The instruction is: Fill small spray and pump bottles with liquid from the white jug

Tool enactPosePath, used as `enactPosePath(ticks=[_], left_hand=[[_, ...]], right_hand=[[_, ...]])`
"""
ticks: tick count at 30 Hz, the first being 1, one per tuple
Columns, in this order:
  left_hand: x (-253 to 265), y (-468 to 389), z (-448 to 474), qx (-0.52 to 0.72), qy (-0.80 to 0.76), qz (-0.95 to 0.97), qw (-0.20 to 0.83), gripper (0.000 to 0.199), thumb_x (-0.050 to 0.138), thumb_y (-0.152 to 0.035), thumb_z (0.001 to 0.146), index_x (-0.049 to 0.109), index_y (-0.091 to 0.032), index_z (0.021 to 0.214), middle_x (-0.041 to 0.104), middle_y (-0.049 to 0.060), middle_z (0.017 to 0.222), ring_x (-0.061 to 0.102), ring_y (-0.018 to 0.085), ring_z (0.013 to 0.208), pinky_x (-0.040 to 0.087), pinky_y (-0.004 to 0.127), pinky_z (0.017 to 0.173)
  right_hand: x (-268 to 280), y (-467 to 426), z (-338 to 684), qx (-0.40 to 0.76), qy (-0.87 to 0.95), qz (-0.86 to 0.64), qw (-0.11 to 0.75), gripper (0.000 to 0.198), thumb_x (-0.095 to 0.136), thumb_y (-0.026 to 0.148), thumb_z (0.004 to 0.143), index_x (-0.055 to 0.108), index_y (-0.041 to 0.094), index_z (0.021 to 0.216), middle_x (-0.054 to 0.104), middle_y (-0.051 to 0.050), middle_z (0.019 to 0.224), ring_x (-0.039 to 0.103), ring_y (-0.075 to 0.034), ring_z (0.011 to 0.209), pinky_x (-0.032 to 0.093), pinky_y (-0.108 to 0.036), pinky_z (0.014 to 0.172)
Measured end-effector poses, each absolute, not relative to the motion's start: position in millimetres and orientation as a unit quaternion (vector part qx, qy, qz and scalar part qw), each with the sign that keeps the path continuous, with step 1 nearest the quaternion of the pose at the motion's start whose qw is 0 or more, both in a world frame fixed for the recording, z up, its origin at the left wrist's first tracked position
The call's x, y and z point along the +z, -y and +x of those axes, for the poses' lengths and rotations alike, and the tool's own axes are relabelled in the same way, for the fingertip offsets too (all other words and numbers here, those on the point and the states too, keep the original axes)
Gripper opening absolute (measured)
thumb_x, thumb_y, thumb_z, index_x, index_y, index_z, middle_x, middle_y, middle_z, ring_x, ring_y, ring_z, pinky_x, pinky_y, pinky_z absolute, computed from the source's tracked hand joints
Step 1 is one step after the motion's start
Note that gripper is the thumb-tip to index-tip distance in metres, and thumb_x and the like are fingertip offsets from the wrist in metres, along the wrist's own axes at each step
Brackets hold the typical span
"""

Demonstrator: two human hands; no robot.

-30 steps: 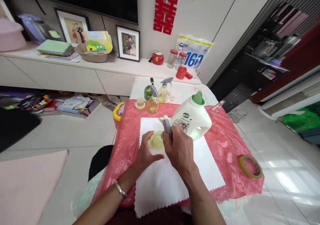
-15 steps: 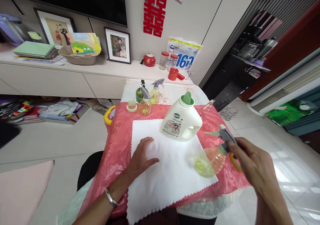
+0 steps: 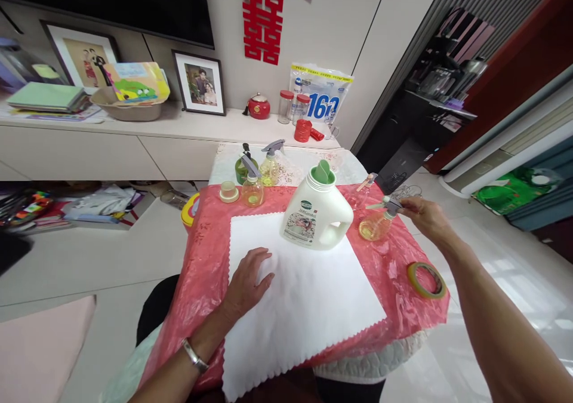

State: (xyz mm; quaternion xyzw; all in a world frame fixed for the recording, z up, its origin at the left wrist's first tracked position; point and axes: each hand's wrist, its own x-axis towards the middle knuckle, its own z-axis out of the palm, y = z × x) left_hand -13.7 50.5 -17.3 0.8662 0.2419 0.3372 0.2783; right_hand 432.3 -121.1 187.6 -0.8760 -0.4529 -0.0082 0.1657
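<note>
My right hand (image 3: 425,217) is closed on the grey trigger head of a clear spray bottle (image 3: 375,226) with yellowish liquid, at the right side of the table on the red plastic sheet. My left hand (image 3: 249,280) lies over the white scalloped cloth (image 3: 304,307), fingers spread, holding nothing. A white detergent jug (image 3: 313,215) with a green spout stands upright on the cloth's far part, between my hands. Its round cap (image 3: 228,192) sits to the left, beside another spray bottle (image 3: 253,193).
Behind are a further spray bottle (image 3: 269,170), a green bottle (image 3: 244,169) and a clear bottle with a pink top (image 3: 358,195). A roll of tape (image 3: 427,280) lies near the table's right edge. A low cabinet (image 3: 179,131) runs along the wall.
My right hand has carried the spray bottle from above the cloth's right edge away to the far right of the table. The tape roll now shows fully. My left hand stays over the cloth.
</note>
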Motion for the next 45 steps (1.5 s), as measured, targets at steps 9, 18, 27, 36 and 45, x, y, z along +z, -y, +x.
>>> enactPosePath(ticks=[9, 18, 27, 36, 45], left_hand=[[-18.0, -51.0, -14.7, 0.335, -0.234, 0.879, 0.244, 0.035, 0.055, -0.026, 0.095, 0.053, -0.025, 0.130, 0.063, 0.010, 0.128, 0.065, 0.027, 0.118, 0.057, 0.046, 0.100], [-14.4, -50.5, -15.8, 0.335, -0.247, 0.875, 0.249, 0.032, 0.055, -0.027, 0.094, 0.057, -0.027, 0.126, 0.066, 0.009, 0.127, 0.067, 0.027, 0.115, 0.059, 0.045, 0.098], [-11.5, -53.9, -14.6, 0.334, -0.271, 0.840, 0.330, 0.027, 0.054, -0.027, 0.092, 0.062, -0.025, 0.118, 0.069, 0.009, 0.121, 0.069, 0.026, 0.113, 0.060, 0.046, 0.098], [18.8, -61.8, -20.4, 0.310, -0.306, 0.726, 0.532, 0.025, 0.064, -0.029, 0.084, 0.068, -0.024, 0.108, 0.073, 0.008, 0.115, 0.071, 0.024, 0.108, 0.060, 0.041, 0.093], [22.1, -76.2, -21.4, 0.289, -0.321, 0.563, 0.704, 0.036, 0.083, -0.039, 0.073, 0.072, -0.022, 0.103, 0.076, 0.008, 0.109, 0.070, 0.024, 0.110, 0.055, 0.043, 0.098]], right_hand=[[189.3, 89.9, 456.4, -0.042, 0.463, -0.885, 0.021, 0.026, 0.055, 0.008, 0.090, 0.072, 0.013, 0.108, 0.059, -0.008, 0.098, 0.049, -0.013, 0.081, 0.030, -0.021, 0.068], [185.0, 73.9, 464.0, -0.068, 0.477, -0.876, -0.026, 0.012, 0.058, 0.015, 0.102, 0.065, 0.008, 0.111, 0.056, -0.006, 0.103, 0.052, -0.014, 0.097, 0.046, -0.025, 0.090], [173.5, 82.7, 465.2, -0.099, 0.475, -0.874, 0.007, 0.039, 0.049, -0.001, 0.090, 0.066, 0.011, 0.123, 0.058, -0.008, 0.110, 0.054, -0.016, 0.102, 0.043, -0.023, 0.087], [178.9, 125.4, 400.7, -0.200, 0.452, -0.855, 0.158, 0.055, 0.046, 0.032, 0.087, 0.059, 0.013, 0.137, 0.058, -0.019, 0.120, 0.062, -0.026, 0.094, 0.047, -0.041, 0.078], [78.1, 173.3, 290.4, 0.042, 0.487, -0.817, 0.306, 0.056, 0.057, 0.070, 0.087, 0.066, 0.025, 0.121, 0.064, -0.003, 0.113, 0.068, -0.023, 0.088, 0.060, -0.030, 0.065]])
